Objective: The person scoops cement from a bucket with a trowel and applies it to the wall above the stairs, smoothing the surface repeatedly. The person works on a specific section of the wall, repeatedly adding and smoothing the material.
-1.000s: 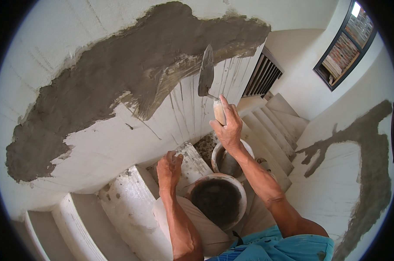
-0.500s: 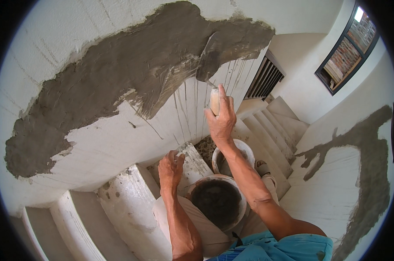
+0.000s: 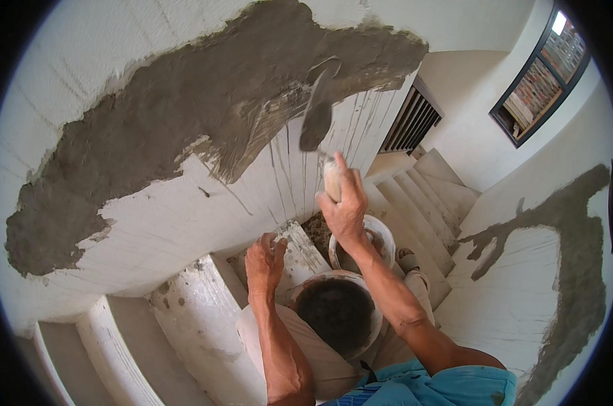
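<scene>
My right hand (image 3: 345,206) is wrapped round the pale handle of a trowel (image 3: 316,122). The trowel's long, grey-smeared blade points up along the wall, over the lower edge of a broad patch of grey mortar (image 3: 185,95). From the frames I cannot tell whether the blade touches the wall. My left hand (image 3: 264,264) is above the steps by my knee, its fingers loosely bent, the thumb a little apart, and nothing visible in it. A bucket (image 3: 376,318) with dark grey mix in it stands between my legs. Behind it is a second white bucket (image 3: 389,238), partly covered by my right forearm.
Splattered steps (image 3: 191,308) run along the wall at left, and more stairs (image 3: 415,210) lead away at right. A dark barred opening (image 3: 411,122) and a dark-framed window (image 3: 542,74) lie beyond. The right-hand wall bears another mortar strip (image 3: 580,257).
My right hand and the trowel have moved down a little, the blade sliding lower out of the mortar patch's edge. The left hand stays about where it was.
</scene>
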Available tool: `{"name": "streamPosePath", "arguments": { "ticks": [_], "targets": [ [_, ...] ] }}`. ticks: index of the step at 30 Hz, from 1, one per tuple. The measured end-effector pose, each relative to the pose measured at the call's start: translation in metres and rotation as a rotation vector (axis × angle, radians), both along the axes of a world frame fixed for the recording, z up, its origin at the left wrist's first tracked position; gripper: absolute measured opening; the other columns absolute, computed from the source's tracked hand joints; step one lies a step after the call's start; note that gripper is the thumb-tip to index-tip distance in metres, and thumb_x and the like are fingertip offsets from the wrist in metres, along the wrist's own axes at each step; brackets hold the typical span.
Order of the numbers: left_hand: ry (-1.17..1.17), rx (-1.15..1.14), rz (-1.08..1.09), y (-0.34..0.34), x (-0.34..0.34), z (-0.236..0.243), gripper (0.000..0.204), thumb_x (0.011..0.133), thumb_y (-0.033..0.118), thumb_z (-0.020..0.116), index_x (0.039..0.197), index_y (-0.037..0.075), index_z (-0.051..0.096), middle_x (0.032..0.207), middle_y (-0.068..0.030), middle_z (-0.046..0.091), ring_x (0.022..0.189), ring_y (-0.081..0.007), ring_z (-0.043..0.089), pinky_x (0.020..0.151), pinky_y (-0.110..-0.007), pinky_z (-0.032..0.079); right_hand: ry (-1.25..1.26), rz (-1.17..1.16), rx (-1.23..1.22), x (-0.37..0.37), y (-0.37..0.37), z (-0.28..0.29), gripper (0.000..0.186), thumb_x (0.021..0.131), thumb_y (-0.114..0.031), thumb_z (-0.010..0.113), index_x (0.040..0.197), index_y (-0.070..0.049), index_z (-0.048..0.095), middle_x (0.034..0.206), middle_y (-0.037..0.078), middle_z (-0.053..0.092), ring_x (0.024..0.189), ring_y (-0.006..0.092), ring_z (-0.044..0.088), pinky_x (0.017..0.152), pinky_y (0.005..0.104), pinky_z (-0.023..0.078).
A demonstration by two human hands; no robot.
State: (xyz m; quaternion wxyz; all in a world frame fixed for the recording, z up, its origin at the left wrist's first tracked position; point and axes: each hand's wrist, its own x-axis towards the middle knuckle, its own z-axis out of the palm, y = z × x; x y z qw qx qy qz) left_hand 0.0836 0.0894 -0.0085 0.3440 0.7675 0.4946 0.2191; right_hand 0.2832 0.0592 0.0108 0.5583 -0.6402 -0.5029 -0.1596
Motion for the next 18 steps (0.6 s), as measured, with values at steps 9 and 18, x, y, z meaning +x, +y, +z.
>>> {"name": "streamPosePath", "arguments": {
  "ticks": [9, 18],
  "targets": [
    [0.008, -0.02, 0.013, 0.003, 0.004, 0.001, 0.038, 0.094, 0.032, 0.062, 0.112, -0.002, 0.068, 0.101, -0.0235, 0.071, 0.094, -0.0412, 0.068, 0.083, -0.048, 0.051, 0.049, -0.028, 0.008, 0.005, 0.026, 0.014, 0.08, 0.069, 0.007, 0.068, 0.146, -0.008, 0.05, 0.094, 0.013, 0.056, 0.078, 0.0298, 0.062, 0.068, 0.0406, 0.053],
    [0.008, -0.004, 0.019, 0.004, 0.001, -0.002, 0.038, 0.094, 0.032, 0.063, 0.111, -0.001, 0.068, 0.099, -0.0237, 0.071, 0.094, -0.0416, 0.068, 0.083, -0.049, 0.051, 0.037, 0.043, 0.036, 0.003, 0.014, 0.019, 0.078, 0.069, 0.005, 0.067, 0.145, -0.007, 0.051, 0.096, 0.013, 0.057, 0.08, 0.0305, 0.063, 0.07, 0.0401, 0.054]
  ]
}}
